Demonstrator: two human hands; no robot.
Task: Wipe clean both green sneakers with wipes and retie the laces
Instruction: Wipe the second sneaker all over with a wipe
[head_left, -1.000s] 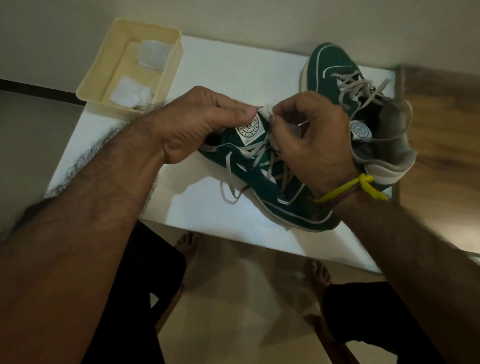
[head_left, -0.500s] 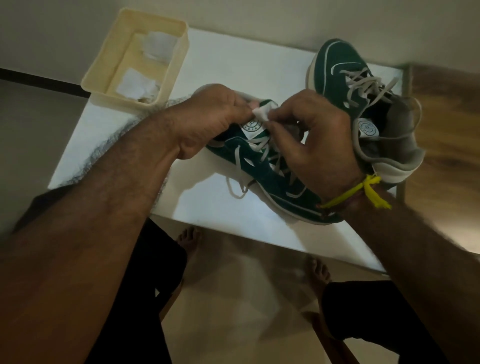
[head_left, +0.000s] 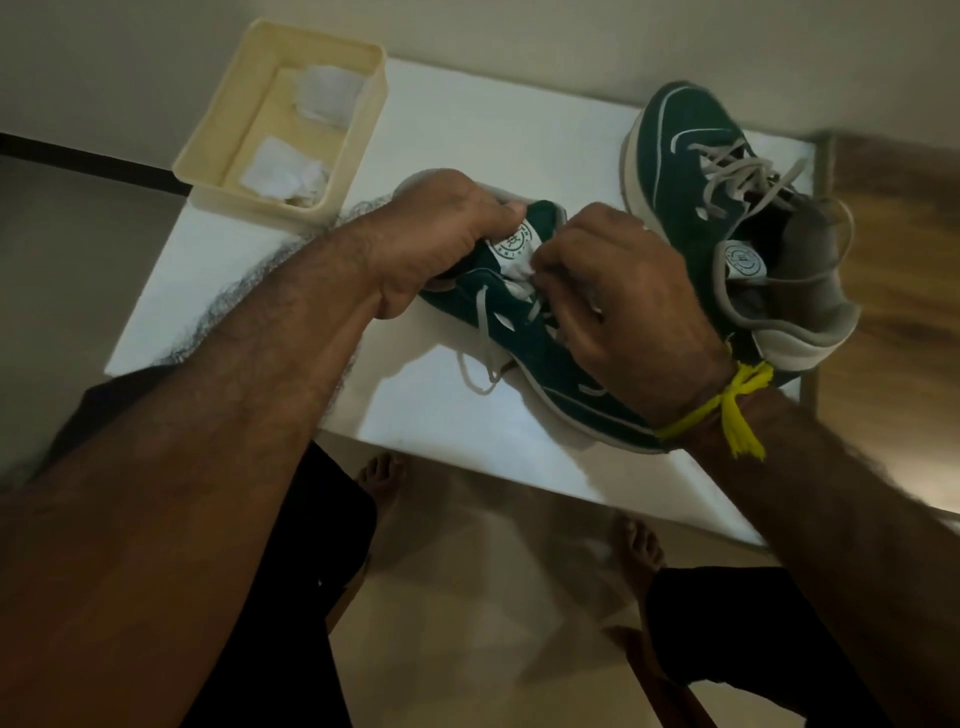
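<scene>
Sneaker (head_left: 545, 358) lies on its side on the counter (head_left: 426, 410), green suede, grey laces loose; your left hand (head_left: 441, 244) grips its collar, your right hand (head_left: 623, 301) pinches a wipe (head_left: 519, 267) at the tongue.

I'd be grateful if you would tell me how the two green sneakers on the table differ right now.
The near sneaker is held by both hands: the left hand grips its collar and the right hand pinches a white wipe at its tongue. The far sneaker stands untouched. The near sneaker's lace trails loose onto the table; the far sneaker's laces stay on the shoe. Both are green with round white tongue logos.
</scene>
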